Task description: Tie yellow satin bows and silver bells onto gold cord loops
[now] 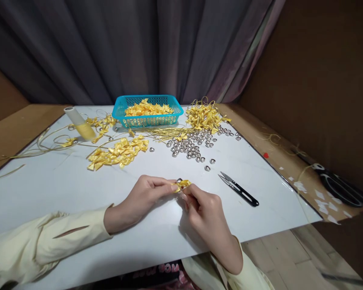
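Between my two hands is a small yellow ribbon bow point(186, 183) with a silver bead point(179, 181) at its far side. My left hand point(147, 197) pinches the bow's left end between thumb and fingers. From the other side, my right hand point(204, 205) has its fingers closed on the right end. The fingertips hide part of the bow. Beyond the hands lie a pile of loose yellow bows point(119, 153) and many silver beads point(189, 147). Black-handled thread snips point(238, 189) rest on the table to the right of my right hand.
A blue basket point(148, 121) of yellow bows stands at the back, beside a heap of corded bows point(204, 114). Gold cords point(166, 133) lie before it. A pale tube point(80, 123) leans at left. Scissors point(335, 183) and paper scraps point(320, 201) lie beyond the table's right edge.
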`<state>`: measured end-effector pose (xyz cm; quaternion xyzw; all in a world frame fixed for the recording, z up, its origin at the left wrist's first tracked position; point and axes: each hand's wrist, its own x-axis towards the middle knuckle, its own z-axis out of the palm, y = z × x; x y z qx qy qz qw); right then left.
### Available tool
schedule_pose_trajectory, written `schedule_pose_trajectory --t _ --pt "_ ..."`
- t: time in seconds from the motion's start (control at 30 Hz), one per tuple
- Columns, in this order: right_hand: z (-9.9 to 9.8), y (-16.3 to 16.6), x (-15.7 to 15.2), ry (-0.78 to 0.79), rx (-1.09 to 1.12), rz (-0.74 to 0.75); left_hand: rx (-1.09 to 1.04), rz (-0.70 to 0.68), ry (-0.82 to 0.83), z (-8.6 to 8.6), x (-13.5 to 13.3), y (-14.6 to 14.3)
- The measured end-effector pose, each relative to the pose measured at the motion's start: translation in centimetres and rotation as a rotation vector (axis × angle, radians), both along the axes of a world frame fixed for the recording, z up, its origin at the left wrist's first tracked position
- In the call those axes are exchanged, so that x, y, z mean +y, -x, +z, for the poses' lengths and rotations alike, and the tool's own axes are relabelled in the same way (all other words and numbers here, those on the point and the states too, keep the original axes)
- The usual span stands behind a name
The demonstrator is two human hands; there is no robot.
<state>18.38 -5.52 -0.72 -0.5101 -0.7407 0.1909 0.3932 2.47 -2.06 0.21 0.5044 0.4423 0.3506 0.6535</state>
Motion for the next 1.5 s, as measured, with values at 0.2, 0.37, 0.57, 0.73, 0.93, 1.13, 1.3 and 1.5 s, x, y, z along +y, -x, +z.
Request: schedule_pose_trajectory --t 0.2,0.37,0.57,0.73,0.93,1.13,1.3,1.5 --pt "-0.10 -0.03 0.07 -0.011 -0.020 0.001 -0.017 0.007 0.015 0.01 -0.05 -0.02" --pt "-0.24 -0.11 0.13 -0.017 -0.028 0.000 -0.029 0.019 0.045 0.13 -0.10 -0.01" --pt "-0.45 -0.20 0.17 -0.041 -0.019 0.013 -0.063 0.018 0.055 0.20 -0.03 -0.09" --pt "-0.55 -0.27 0.10 -0.052 -0.023 0.019 -0.095 0.015 0.074 0.30 -0.06 -0.17" --pt "-0.46 -0.28 0.05 -0.051 -0.019 0.024 -0.091 0.011 0.078 0.36 -0.04 -0.26" --pt "-0.49 -0.34 0.19 -0.056 -0.024 0.031 -0.101 0.016 0.092 0.31 0.00 -0.23" --pt "-0.62 -0.40 0.20 -0.047 -0.027 0.029 -0.113 0.002 0.094 0.25 -0.04 -0.16" --pt "-0.59 -0.31 0.19 -0.046 -0.034 0.030 -0.100 0.007 0.107 0.21 -0.18 0.04"
